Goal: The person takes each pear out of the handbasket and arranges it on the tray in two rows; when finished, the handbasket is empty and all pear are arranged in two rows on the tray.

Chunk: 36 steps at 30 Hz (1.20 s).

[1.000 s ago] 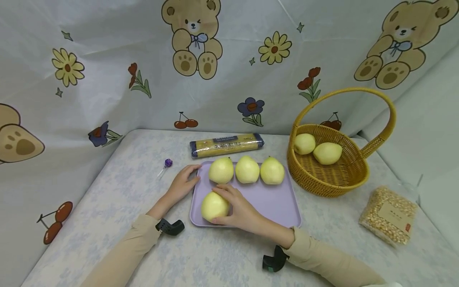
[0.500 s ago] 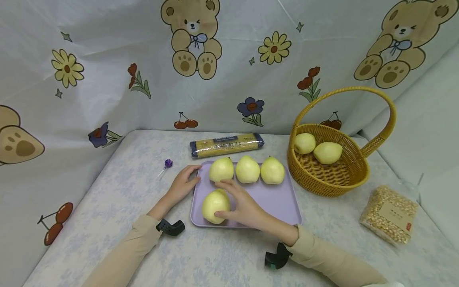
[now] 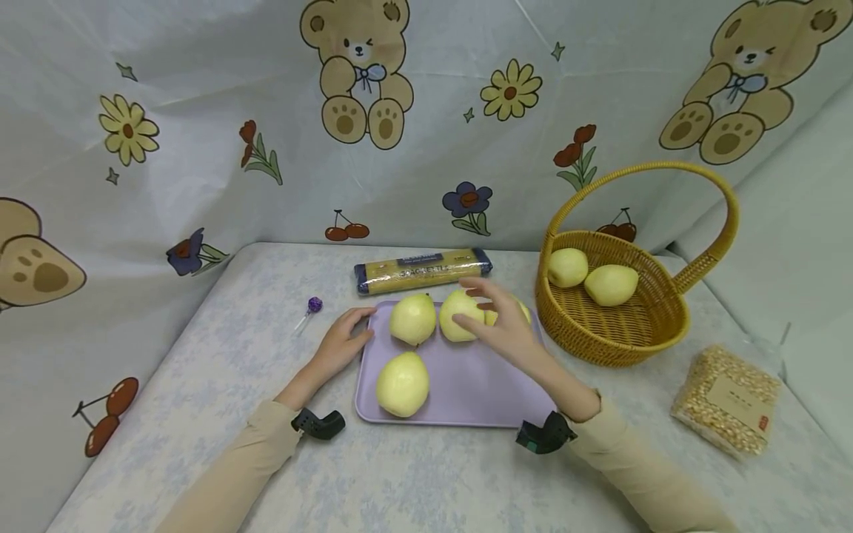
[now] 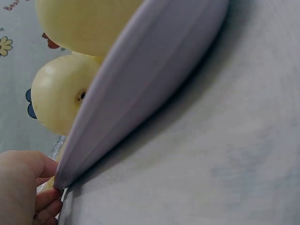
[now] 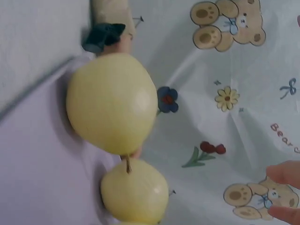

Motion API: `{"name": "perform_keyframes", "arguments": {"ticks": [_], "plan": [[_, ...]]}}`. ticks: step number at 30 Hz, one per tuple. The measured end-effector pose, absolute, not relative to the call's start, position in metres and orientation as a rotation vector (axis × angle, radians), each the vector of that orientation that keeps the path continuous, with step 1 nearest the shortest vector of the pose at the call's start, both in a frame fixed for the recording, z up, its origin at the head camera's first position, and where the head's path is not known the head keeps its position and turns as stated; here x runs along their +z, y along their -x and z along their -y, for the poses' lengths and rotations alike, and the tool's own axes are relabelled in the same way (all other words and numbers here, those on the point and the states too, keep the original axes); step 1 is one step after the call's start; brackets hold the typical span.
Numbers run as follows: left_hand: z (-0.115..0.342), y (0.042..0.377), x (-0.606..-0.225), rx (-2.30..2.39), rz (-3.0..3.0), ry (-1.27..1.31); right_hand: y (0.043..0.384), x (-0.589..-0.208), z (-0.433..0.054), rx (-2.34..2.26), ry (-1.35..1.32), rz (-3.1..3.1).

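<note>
My left hand (image 3: 341,341) holds the left edge of the lilac tray (image 3: 480,392); in the left wrist view its fingers sit around the rim (image 4: 101,89). A yellow-green pear (image 3: 403,384) stands alone at the tray's front left. Behind it, along the back, are a left pear (image 3: 412,319), a middle pear (image 3: 456,318) and a right pear (image 3: 524,314) partly hidden by my right hand (image 3: 512,330). That hand hovers above the back right pears, fingers spread and holding nothing. In the right wrist view, its fingertips (image 5: 283,173) stand apart from the near pear (image 5: 112,103).
A wicker basket (image 3: 676,326) with a tall handle stands right of the tray, with two pears (image 3: 611,285) inside. A spaghetti pack (image 3: 423,271) lies behind the tray. A purple lollipop (image 3: 315,304) lies to the left, a bag of corn kernels (image 3: 728,400) to the right.
My right hand has let go of the front left pear and moved right and back, over the right pear. My left hand has stayed at the tray's edge.
</note>
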<state>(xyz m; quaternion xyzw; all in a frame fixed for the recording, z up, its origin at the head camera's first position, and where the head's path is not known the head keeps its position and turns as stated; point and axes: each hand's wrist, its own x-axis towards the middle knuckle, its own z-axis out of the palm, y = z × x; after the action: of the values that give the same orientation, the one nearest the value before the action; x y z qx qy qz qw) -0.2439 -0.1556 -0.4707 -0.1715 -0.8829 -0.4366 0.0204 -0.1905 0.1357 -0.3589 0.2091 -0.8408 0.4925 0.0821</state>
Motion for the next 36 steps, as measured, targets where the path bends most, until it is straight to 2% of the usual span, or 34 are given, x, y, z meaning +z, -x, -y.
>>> {"name": "perform_keyframes", "arguments": {"ticks": [14,24,36], "plan": [[0.155,0.244,-0.472,-1.355,2.744,0.521,0.228,-0.337,-0.228,1.39,-0.228,2.48],[0.153,0.246,-0.473,-1.344,2.738,0.538,0.252,-0.338,-0.29,1.4,0.12,2.437],[0.154,0.246,-0.472,-1.336,2.752,0.516,0.258,-0.348,-0.326,1.333,0.297,2.437]]}}
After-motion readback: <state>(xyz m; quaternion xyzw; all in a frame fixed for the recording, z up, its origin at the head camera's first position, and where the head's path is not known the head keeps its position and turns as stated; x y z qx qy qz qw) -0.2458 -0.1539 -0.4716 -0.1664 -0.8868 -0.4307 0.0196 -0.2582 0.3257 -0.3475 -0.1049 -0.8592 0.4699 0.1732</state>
